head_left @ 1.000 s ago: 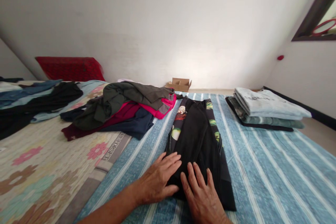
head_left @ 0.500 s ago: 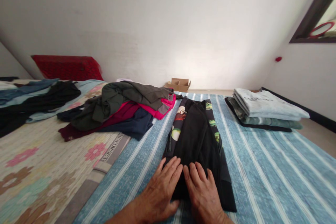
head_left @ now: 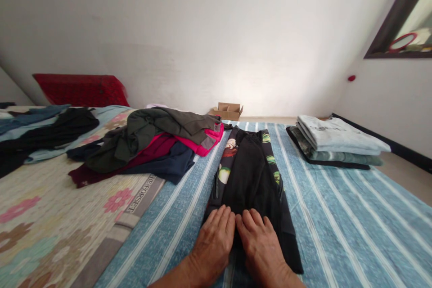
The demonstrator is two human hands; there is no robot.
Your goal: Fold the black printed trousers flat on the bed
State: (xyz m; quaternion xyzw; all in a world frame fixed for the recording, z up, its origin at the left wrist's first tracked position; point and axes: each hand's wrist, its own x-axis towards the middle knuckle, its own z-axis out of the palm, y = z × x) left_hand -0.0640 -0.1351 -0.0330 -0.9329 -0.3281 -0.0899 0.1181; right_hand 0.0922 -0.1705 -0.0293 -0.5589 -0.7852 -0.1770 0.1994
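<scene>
A folded black garment (head_left: 249, 184) with a dark printed lining of green leaves and pale round shapes lies lengthwise on a blue striped bedcover (head_left: 337, 220). My left hand (head_left: 213, 245) rests flat on its near part, fingers pointing away from me. Beside it, almost touching, my right hand (head_left: 259, 247) lies flat on the same cloth. Neither hand grips the fabric. The garment's near end is partly hidden under my hands.
To the left lies a loose heap of green, pink, maroon and navy clothes (head_left: 148, 144) on a floral mat (head_left: 50, 216). Folded garments stand stacked (head_left: 334, 141) at right. A cardboard box (head_left: 227, 111) sits by the far wall, and a red cushion (head_left: 79, 91) at far left.
My left hand has slid rightward and my hands now nearly meet on the garment. The whole view has shifted slightly, and the garment itself looks much the same.
</scene>
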